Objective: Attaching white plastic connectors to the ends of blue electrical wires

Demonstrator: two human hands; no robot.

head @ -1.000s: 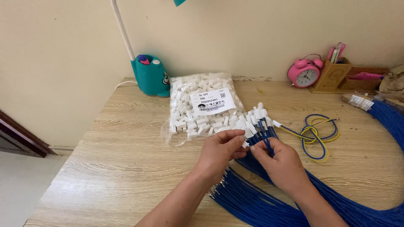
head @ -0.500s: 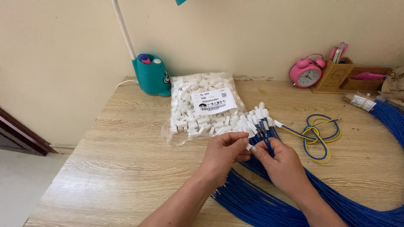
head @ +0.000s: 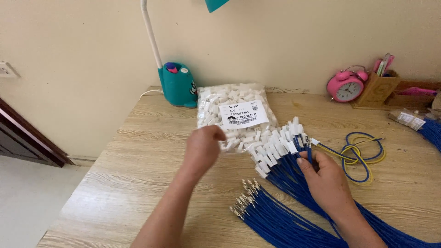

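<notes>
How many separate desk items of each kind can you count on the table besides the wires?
Bag of white connectors: 1
Teal desk lamp: 1
Pink alarm clock: 1
Wooden pen holder: 1
Total: 4

Your left hand [head: 202,148] and your right hand [head: 324,180] are both bare. You wear no gloves, rings or watch. Your two forearms show bare too, with no sleeve reaching down over them.
</notes>
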